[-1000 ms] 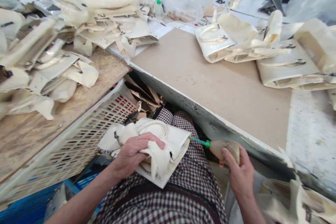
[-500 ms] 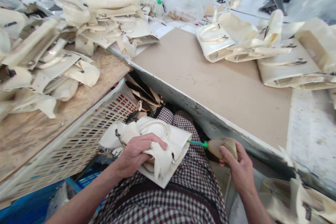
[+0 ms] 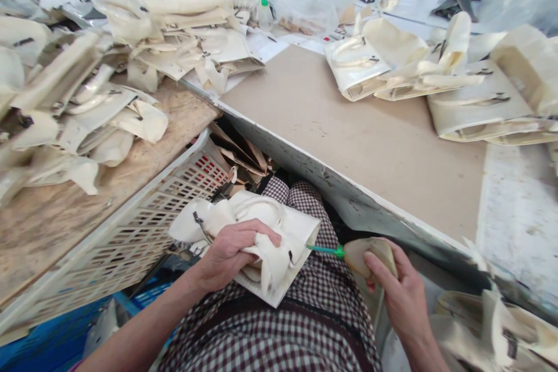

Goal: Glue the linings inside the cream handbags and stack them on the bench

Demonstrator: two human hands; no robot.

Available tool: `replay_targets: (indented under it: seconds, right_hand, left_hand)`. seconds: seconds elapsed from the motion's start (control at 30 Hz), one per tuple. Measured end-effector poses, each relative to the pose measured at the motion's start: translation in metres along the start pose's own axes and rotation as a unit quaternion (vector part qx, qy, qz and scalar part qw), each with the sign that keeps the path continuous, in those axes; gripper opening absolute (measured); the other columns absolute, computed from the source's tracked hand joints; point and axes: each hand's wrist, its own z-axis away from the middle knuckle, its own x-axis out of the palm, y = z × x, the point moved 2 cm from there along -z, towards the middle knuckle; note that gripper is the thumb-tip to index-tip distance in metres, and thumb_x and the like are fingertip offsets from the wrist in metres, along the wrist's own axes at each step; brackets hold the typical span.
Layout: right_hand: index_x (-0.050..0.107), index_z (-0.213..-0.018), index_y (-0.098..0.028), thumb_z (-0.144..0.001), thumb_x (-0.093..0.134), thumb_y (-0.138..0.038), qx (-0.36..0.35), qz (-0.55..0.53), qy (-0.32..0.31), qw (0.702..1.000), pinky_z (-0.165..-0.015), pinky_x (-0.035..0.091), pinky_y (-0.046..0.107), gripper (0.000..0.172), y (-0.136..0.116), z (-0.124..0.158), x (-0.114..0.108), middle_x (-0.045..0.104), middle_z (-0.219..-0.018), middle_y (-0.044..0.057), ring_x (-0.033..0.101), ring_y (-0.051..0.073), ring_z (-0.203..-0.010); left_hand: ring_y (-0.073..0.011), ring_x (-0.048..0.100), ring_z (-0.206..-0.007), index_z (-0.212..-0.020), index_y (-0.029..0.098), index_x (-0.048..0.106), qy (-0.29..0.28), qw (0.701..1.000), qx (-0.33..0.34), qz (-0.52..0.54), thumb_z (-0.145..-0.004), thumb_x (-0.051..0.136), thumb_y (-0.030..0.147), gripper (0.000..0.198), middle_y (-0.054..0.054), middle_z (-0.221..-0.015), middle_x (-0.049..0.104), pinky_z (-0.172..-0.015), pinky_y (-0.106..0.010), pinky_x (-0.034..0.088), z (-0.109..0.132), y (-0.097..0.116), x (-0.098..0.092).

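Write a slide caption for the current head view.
Left hand grips a cream piece over the lap; right hand holds a green-nozzled bottle to its edge.

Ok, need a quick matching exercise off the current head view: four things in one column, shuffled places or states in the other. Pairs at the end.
1. left hand
2. right hand
3. basket
4. board

A. tan, flat on the table
B. fingers around a bottle
C. pale, sides full of holes
D. holds a bag

Pairs: 1-D, 2-B, 3-C, 4-A
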Motion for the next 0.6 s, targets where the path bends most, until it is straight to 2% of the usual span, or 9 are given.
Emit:
replay_targets:
  seconds: [0.23, 0.4, 0.5, 0.6]
  right_hand:
    - [0.068, -0.111, -0.018, -0.071, 0.084, -0.056, 0.033, -0.023, -0.015, 0.999, -0.045, 0.050, 0.025, 0.057, -0.002, 0.014, -0.002, 0.071, -0.087, 0.004, 0.058, 0.016, -0.057]
    - [0.068, -0.113, -0.019, -0.072, 0.083, -0.056, 0.050, -0.053, 0.005, 0.997, -0.045, 0.049, 0.025, 0.058, -0.004, 0.025, -0.002, 0.072, -0.091, 0.005, 0.057, 0.016, -0.058]
    - [0.068, -0.114, -0.018, -0.072, 0.082, -0.058, 0.046, -0.029, 0.031, 0.998, -0.045, 0.049, 0.026, 0.059, -0.007, 0.026, -0.001, 0.073, -0.090, 0.005, 0.056, 0.016, -0.055]
    - [0.068, -0.110, -0.017, -0.069, 0.083, -0.058, 0.031, -0.004, 0.022, 0.999, -0.047, 0.052, 0.027, 0.060, -0.007, 0.025, 0.001, 0.073, -0.090, 0.007, 0.060, 0.019, -0.060]
  left_hand:
    - [-0.0196, 0.076, -0.087, -0.089, 0.014, 0.080, 0.010, 1.000, -0.009, 0.011, -0.089, 0.066, 0.007, 0.016, -0.011, -0.092, 0.079, -0.081, -0.022, 0.060, 0.000, 0.001, 0.001]
    - [-0.0196, 0.076, -0.088, -0.090, 0.014, 0.080, 0.013, 1.000, -0.013, 0.001, -0.086, 0.063, 0.002, 0.022, -0.010, -0.094, 0.079, -0.082, -0.022, 0.060, -0.001, 0.002, 0.000]
    - [-0.0187, 0.075, -0.089, -0.090, 0.014, 0.080, 0.010, 1.000, -0.008, -0.007, -0.084, 0.060, -0.002, 0.027, -0.009, -0.095, 0.079, -0.083, -0.021, 0.059, -0.001, 0.002, 0.001]
    - [-0.0184, 0.075, -0.089, -0.090, 0.015, 0.080, 0.004, 1.000, -0.006, -0.009, -0.083, 0.059, -0.004, 0.028, -0.009, -0.095, 0.079, -0.083, -0.021, 0.059, -0.001, 0.001, 0.002]
